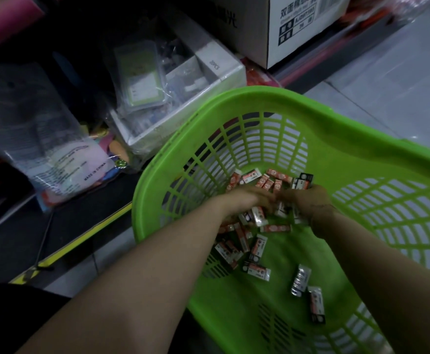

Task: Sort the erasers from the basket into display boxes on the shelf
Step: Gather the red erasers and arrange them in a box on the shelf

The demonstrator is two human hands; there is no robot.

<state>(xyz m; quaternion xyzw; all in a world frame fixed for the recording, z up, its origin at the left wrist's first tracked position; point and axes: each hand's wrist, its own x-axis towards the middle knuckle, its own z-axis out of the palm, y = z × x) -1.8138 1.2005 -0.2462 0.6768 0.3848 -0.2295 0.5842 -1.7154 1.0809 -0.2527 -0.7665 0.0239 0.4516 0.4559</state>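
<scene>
A green plastic basket (pixel 234 103) fills the lower right of the head view, tilted toward me. Several small erasers (pixel 257 247) in red-and-white and black wrappers lie scattered over its bottom. Both my hands are down in the pile, side by side. My left hand (pixel 247 200) has its fingers curled over a bunch of erasers. My right hand (pixel 308 200) likewise grips a clutch of erasers, some sticking out beyond its fingers. The undersides of both hands are hidden.
On the low dark shelf to the left stand a white open display box (pixel 224 72) with wrapped goods, clear plastic bags (pixel 43 139) of stationery and a cardboard carton (pixel 293 29) behind. Grey tiled floor (pixel 392 80) lies to the right.
</scene>
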